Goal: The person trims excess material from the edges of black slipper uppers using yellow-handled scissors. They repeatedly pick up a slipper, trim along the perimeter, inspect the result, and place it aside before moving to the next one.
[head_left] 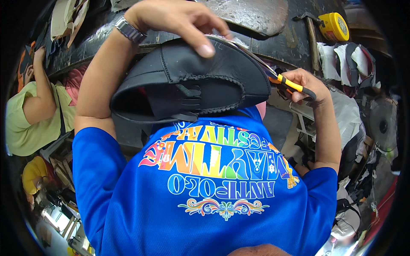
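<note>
A black shoe upper [200,72] lies on its side in front of my chest, its opening turned toward me and stitching showing along its seams. My left hand [183,21] grips it from above, with the thumb pressed on the black side and the fingers over the bottom edge, slightly blurred. Whitish, frayed material shows along that edge. In my right hand [303,83] are pliers [294,85] with yellow-and-black handles. Their long metal jaws reach along the shoe's bottom edge on the right; whether they bite on anything I cannot tell.
On the dark workbench [94,27] lie a smooth slab [252,15], a hammer [312,40] and a yellow tub [334,26]. Several dark shoe pieces [350,64] with white stuffing sit at right, above a fan [383,123]. A person in a yellow-green shirt [36,115] works at left.
</note>
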A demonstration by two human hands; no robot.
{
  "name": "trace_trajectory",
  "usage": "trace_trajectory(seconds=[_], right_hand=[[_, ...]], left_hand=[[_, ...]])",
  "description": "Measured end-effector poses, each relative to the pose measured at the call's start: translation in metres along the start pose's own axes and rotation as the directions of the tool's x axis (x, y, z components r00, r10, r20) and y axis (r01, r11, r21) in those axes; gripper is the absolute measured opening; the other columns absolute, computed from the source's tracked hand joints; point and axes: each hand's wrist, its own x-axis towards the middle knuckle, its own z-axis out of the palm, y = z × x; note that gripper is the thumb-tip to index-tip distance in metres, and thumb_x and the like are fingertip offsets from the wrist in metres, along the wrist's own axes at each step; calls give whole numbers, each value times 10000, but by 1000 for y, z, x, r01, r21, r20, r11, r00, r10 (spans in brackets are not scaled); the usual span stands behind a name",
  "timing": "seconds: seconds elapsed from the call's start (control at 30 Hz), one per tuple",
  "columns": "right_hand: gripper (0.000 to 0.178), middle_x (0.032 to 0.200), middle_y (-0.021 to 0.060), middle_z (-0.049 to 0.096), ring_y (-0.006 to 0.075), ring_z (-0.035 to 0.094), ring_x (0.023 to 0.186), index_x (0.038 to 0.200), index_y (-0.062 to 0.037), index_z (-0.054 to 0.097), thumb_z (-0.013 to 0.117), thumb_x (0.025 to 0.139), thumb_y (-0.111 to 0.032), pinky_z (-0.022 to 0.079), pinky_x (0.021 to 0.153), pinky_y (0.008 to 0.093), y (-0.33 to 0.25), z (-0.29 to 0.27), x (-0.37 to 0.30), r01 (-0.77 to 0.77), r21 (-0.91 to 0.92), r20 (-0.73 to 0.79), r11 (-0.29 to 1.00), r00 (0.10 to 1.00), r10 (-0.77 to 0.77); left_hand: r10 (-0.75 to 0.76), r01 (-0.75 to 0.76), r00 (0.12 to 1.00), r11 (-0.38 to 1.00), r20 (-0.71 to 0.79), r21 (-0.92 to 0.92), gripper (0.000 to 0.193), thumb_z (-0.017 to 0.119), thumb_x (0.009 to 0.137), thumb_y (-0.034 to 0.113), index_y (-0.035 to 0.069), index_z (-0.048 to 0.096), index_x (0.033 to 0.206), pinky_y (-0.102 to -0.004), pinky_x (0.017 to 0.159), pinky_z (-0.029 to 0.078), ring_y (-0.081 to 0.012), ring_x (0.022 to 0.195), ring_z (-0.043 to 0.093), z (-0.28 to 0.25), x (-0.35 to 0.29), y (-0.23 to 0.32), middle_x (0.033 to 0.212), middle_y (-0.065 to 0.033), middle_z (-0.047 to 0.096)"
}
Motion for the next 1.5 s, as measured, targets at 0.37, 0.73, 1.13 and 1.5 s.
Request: trace_trajectory(seconds=[0.37,0.73,1.13,1.5], right_hand=[[647,720,-35,521,49,500,604,980,-19,606,829,647,-527,394,527,190,-24,12,16,-18,14,72,1000,997,17],[513,795,-27,521,91,468,724,951,-27,590,822,715,-420,399,646,241,-27,16,21,-12,-78,125,997,992,21],[562,748,-37,520,64,459,678,880,-41,576,892,638,-437,372,587,226,-35,5,13,-51,-60,81,997,995,56],[424,661,-74,477,23,418,575,785,-64,567,888,653,-307,311,502,200,-26,1,4,-69,-88,-37,994,997,66]], left_hand=[[-36,-15,981,966,-190,-257,491,857,670,224,-43,675,1040,-256,772,536,-130,773,658,14,-22,-20,880,-80,696],[-62,-79,932,927,-358,-366,476,772,720,113,-42,659,1156,-243,868,516,-129,876,660,46,-26,-14,996,-84,702],[-3,-132,908,947,-418,-294,483,752,752,83,-26,646,1211,-237,812,547,-146,843,685,50,-26,-16,1008,-108,706],[17,-122,898,970,-439,-212,464,747,760,78,-20,653,1205,-239,821,537,-131,851,672,52,-26,-14,1003,-97,706]])
